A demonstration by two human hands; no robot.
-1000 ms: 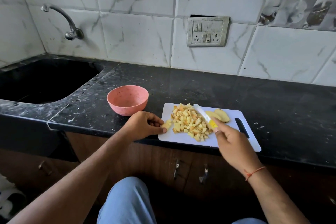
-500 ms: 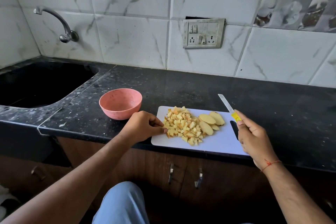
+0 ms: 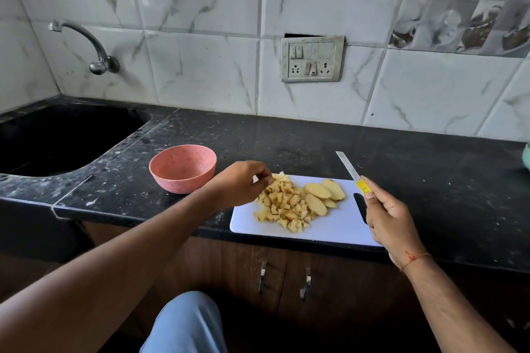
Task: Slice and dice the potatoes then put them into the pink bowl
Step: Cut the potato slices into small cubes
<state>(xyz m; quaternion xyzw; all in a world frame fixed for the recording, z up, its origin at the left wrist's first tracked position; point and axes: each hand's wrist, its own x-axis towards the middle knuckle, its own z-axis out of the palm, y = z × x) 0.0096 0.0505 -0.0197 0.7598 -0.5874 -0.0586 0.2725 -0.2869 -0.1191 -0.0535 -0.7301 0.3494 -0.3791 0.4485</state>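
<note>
A white cutting board point(image 3: 338, 226) lies at the counter's front edge. On its left half sits a pile of diced potato point(image 3: 284, 205), with several uncut potato slices point(image 3: 322, 193) to its right. My left hand point(image 3: 239, 183) hovers over the pile's far left corner, fingertips pinched on a piece or two of dice. My right hand point(image 3: 385, 219) is over the board's right end, gripping a yellow-handled knife point(image 3: 352, 173) whose blade points up and away. The pink bowl point(image 3: 182, 168) stands on the counter left of the board and looks empty.
The black stone counter point(image 3: 315, 146) runs to a tiled wall with a switch panel point(image 3: 312, 59). A dark sink point(image 3: 60, 137) with a wall tap point(image 3: 94, 51) lies at the left. A pale object point(image 3: 526, 157) shows at the far right edge. Cabinet handles point(image 3: 284, 281) sit below.
My right hand lifted the knife off the dice and drew back to the board's right end. My left hand rose from the board's left edge and pinched dice at the pile's far corner.
</note>
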